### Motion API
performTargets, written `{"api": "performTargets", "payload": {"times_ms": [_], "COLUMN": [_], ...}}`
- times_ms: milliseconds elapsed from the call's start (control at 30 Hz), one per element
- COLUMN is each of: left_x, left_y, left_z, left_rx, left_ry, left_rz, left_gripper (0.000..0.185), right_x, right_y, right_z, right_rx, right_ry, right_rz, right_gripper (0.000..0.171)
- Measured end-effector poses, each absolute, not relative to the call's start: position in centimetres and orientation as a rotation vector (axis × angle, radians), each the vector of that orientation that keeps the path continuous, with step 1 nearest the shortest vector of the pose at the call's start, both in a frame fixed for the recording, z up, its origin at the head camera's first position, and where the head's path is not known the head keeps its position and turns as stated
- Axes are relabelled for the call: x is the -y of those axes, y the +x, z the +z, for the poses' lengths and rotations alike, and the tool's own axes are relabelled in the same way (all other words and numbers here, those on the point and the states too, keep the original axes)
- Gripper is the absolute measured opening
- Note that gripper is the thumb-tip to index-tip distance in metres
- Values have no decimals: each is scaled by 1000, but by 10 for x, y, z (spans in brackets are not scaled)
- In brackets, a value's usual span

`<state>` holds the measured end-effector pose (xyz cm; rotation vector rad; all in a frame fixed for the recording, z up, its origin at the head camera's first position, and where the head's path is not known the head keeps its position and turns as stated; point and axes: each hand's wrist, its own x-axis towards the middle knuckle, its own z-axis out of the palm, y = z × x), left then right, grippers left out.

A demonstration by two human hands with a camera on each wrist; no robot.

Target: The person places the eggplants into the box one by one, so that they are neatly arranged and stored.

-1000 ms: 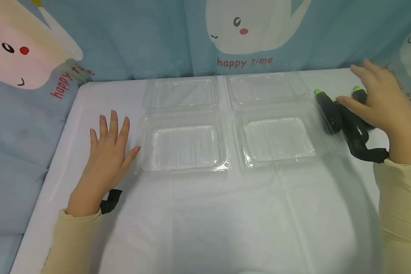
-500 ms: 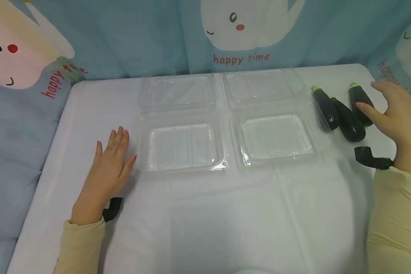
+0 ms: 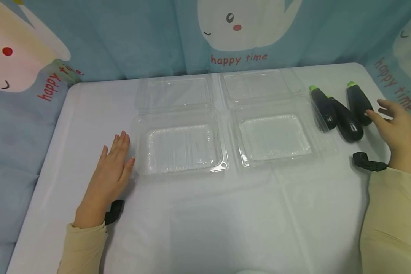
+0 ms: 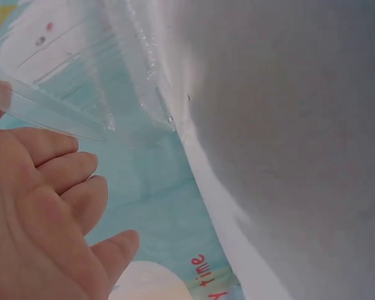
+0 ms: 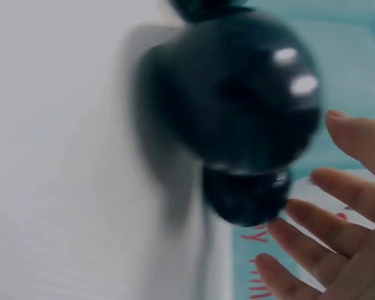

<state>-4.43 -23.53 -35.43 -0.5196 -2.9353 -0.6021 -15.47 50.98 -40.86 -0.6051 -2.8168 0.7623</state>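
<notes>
Three dark eggplants with bright green stem ends lie at the right of the table in the head view: a left eggplant (image 3: 323, 108), a middle eggplant (image 3: 346, 121) and a right eggplant (image 3: 359, 103). My right hand (image 3: 399, 127) is beside the right eggplant, thumb tip close to its rounded end, fingers spread and holding nothing. In the right wrist view, a large eggplant end (image 5: 244, 94) fills the middle beside the fingers. My left hand (image 3: 107, 171), fingers extended, is at the left edge of a clear plastic clamshell box (image 3: 181, 148), whose lid is folded back.
A second clear clamshell box (image 3: 275, 139) lies opened to the right of the first; its right side overlaps the left eggplant in this view. Behind the white-covered table (image 3: 226, 224) hangs a blue curtain (image 3: 140, 38) with cartoon prints.
My right hand has come down from above the eggplants to the right eggplant's right side. My left hand has shifted slightly down, its fingers drawing closer together.
</notes>
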Motion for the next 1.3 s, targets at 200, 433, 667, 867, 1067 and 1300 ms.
{"api": "performTargets", "payload": {"times_ms": [200, 433, 667, 867, 1067, 1300], "left_x": [233, 233, 233, 233, 233, 233], "left_y": [-44, -44, -45, -45, -44, -45], "left_z": [-358, -358, -359, -358, -359, -357], "left_rx": [2898, 2873, 2831, 2809, 2762, 2749], "left_ry": [-545, -555, -555, -558, -584, -592], "left_rz": [-599, -607, -578, -579, -565, -586], "left_gripper": [57, 56, 55, 54, 52, 51], "right_x": [-477, -441, -436, -436, -434, -433], "right_y": [-142, -126, -127, -129, -128, -133], "right_z": [-396, -377, -381, -383, -382, -382], "right_rx": [2737, 2689, 2665, 2623, 2585, 2565], "right_ry": [-717, -766, -797, -848, -850, -850], "right_rz": [932, 1046, 1048, 1025, 1059, 1031], "right_gripper": [66, 63, 57, 53, 51, 54]}}
